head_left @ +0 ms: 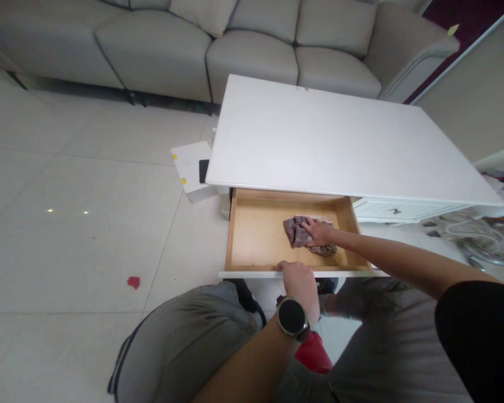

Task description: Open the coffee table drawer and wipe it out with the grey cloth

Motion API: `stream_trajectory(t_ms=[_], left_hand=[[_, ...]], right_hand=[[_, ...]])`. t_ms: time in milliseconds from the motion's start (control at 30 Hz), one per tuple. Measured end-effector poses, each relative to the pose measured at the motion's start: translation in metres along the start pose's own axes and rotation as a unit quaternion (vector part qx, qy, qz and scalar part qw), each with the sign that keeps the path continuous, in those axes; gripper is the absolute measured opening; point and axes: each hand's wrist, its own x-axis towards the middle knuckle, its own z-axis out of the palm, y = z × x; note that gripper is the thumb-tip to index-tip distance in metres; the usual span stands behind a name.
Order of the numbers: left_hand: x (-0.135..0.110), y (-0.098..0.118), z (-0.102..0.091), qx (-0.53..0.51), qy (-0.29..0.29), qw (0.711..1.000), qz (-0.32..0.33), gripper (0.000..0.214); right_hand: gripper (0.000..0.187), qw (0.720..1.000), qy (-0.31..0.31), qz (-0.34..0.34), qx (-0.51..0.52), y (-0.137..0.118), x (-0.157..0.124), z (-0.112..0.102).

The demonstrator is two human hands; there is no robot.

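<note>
Right hand (318,232): laid palm-down on the cloth, fingers curled lightly into its top folds, pressing rather than pinching; forearm entering from 4 o'clock
Left hand (299,281): wrapped over the drawer's front edge at 6 o'clock of the drawer, fingers hooked over the lip, thumb side hidden; watch (293,317) on the wrist
Cloth (297,231): crumpled, mottled purple-brown, lying on the drawer floor toward 3 o'clock, near the right wall but apart from it; a second patterned bit (325,250) showing just under the palm at 5 o'clock, unclear whether same piece
Drawer (256,235): pulled out from under the table, bare wooden floor to 9 o'clock of the cloth
Table (327,140): white top, overhanging the drawer's back at 12 o'clock
Handling: probably light, soft and limp, no stiffness; likely to sag and unfold if lifted by one corner; not fragile, not slippery against bare wood
Where to take hold: best gathered at the bunched middle under the palm, fingers closing around several folds at once
Surroundings: grey sofa (252,50) at 12 o'clock beyond the table, tiled floor (67,224) at 9 o'clock, knees in grey trousers at 6 o'clock
</note>
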Motion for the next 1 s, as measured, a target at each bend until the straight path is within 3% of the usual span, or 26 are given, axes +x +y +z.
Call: stream_trajectory(t_ms=[200,367,567,800,1000], left_hand=[[0.003,0.001,0.002,0.003,0.008,1.000,-0.001,0.043],[0.004,0.010,0.012,-0.047,0.020,0.997,0.065,0.040],[0.006,0.030,0.037,-0.005,0.079,0.995,0.064,0.045],[0.009,0.032,0.039,-0.026,0.070,0.995,0.073,0.043],[0.012,0.032,0.044,-0.027,0.084,0.993,0.083,0.040]], right_hand=[[0.097,0.997,0.026,-0.066,-0.015,-0.056,0.045,-0.039],[0.092,0.986,0.066,-0.145,-0.044,-0.124,0.076,-0.069],[0.086,0.962,0.117,-0.237,-0.069,-0.187,0.086,-0.080],[0.063,0.917,0.085,-0.382,-0.083,-0.189,0.050,-0.061],[0.073,0.951,0.088,-0.296,-0.022,-0.166,0.044,-0.054]])
